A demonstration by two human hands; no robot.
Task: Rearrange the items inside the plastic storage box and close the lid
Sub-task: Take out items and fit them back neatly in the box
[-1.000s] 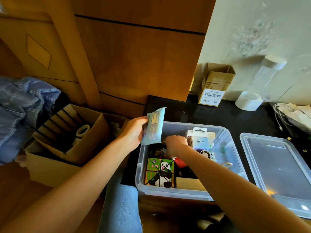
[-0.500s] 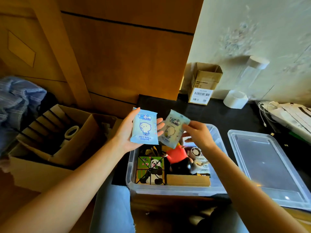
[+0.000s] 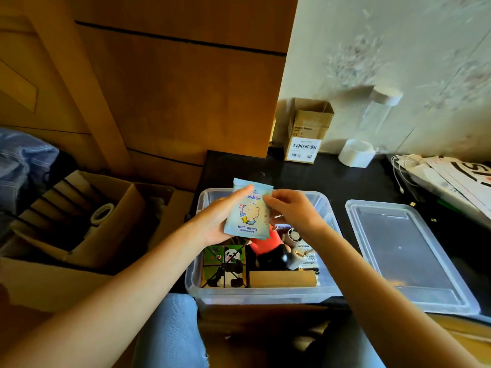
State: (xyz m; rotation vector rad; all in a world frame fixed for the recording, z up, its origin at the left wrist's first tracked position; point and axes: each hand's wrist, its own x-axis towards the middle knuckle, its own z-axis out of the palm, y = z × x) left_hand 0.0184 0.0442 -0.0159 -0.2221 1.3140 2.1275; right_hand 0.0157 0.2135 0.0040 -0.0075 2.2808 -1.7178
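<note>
The clear plastic box (image 3: 261,294) sits open at the near edge of a black table (image 3: 332,179), right in front of the person's knees. Inside there's a panda puzzle cube (image 3: 224,265) at the near left corner, a wooden block (image 3: 283,278) along the near wall, a red and black toy (image 3: 268,248) in the middle, and some small packaged stuff on the right that's too blurry to read.

Above the box, both hands are together on a pale blue pack of wet wipes (image 3: 249,209). The left hand (image 3: 219,223) cradles it from the left and underneath with the thumb over the front, and the right hand (image 3: 291,209) pinches its right edge. Can't tell if there's a second pack tucked behind it.

The lid (image 3: 406,254) lies flat on the table just to the right of the box, not touching it. Farther back by the wall stands a small cardboard carton (image 3: 307,131) with a barcode label, and left of the table is a big open cardboard box (image 3: 87,221) on the floor.
</note>
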